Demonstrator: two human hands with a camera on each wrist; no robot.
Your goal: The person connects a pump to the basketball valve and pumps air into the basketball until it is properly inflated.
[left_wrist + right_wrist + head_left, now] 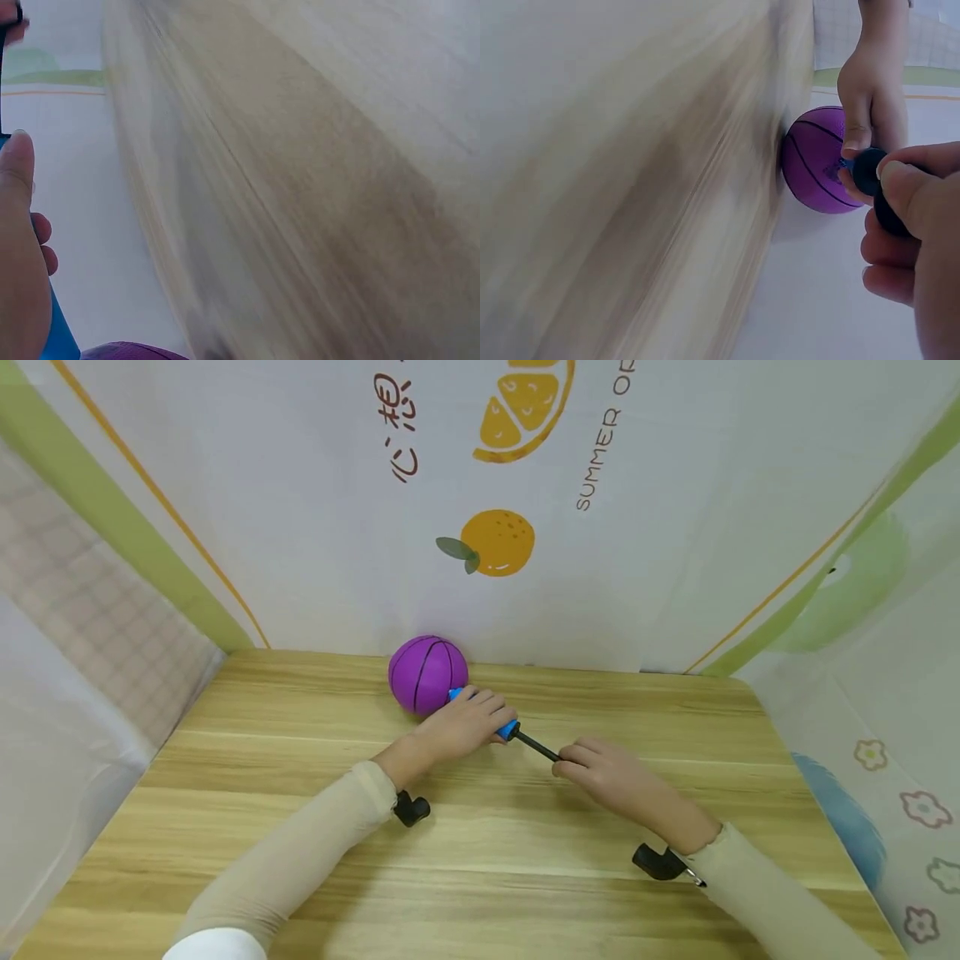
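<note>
A small purple basketball [420, 672] with black lines rests at the back of the table. My left hand [459, 724] grips the blue barrel [509, 730] of a hand pump, whose far end meets the ball's right side. Whether a needle sits inside the ball cannot be made out. From the barrel's near end a black rod [536, 745] sticks out towards my right hand [618, 783]. That hand holds the pump's black handle [891, 216], with thumb and fingers curled about it in the right wrist view. The left wrist view catches only the ball's edge [131, 351].
The wood-grain table [487, 877] runs back to a white curtain [337, 568] printed with oranges and lettering. More printed cloth hangs at both sides. Black camera mounts [658, 862] stick out from both wrists.
</note>
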